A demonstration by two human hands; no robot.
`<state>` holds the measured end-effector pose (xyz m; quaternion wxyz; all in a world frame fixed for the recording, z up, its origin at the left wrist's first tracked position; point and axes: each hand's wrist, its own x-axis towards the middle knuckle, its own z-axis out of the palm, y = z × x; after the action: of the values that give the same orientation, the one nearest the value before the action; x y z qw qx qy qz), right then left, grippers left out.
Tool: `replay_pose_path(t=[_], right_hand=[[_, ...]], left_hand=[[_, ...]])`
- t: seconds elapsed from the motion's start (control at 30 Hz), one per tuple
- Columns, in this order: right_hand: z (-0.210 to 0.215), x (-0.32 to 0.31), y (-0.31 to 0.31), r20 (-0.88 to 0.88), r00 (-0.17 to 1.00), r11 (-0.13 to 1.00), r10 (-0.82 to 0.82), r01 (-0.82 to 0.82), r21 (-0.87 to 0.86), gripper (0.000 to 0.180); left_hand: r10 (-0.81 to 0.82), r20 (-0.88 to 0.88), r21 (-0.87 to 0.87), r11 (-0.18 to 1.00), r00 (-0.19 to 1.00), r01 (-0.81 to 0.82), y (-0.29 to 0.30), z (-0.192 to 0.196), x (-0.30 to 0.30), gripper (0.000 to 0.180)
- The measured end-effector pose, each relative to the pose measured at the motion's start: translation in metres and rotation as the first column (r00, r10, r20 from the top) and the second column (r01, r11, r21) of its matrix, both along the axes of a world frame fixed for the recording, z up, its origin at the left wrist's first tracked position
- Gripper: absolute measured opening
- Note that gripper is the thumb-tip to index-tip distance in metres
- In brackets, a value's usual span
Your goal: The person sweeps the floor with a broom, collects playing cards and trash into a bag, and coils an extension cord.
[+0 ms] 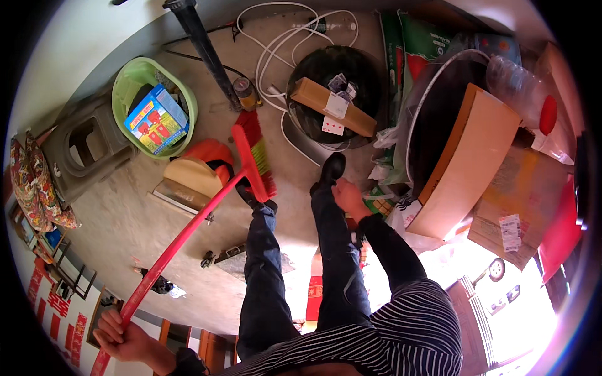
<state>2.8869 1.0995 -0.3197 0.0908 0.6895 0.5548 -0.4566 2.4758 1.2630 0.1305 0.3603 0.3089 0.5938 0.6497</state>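
At lower left: left hand (128, 340) curled, seemingly loosely, around the red broom (175, 250), slanting from there up to centre; twisting or slipping possible with slack grip. Above: green tub (120, 94), liable to tipping under a wide swing. Centre: black pole (210, 56), with bristles (262, 156) near its foot; possible snagging. Further right: right hand (347, 197) with fingers folded in, hold on anything impossible to tell.

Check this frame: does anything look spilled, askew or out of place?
Two things look untidy. The white cable lies in loose loops on the floor instead of being neatly coiled. A long cardboard box lies slantwise at the mouth of the dark round container, not squarely placed. I see no spill.
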Motion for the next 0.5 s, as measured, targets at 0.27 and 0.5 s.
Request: replay_pose_path(t=[0.27, 0.5], right_hand=[[-0.153, 0.011, 0.04, -0.018, -0.351, -0.304, -0.936, 0.836, -0.457, 0.038], [-0.201, 0.01, 0.044, -0.232, -0.757, -0.396, -0.611, 0.546, -0.738, 0.03]], left_hand=[[0.028, -0.122, -0.016, 0.999, 0.992, -0.03, 0.013, 0.0, -0.004, 0.04], [-0.068, -0.104, -0.048, 0.997, 0.992, 0.063, 0.02, 0.001, -0.025, 0.039]])
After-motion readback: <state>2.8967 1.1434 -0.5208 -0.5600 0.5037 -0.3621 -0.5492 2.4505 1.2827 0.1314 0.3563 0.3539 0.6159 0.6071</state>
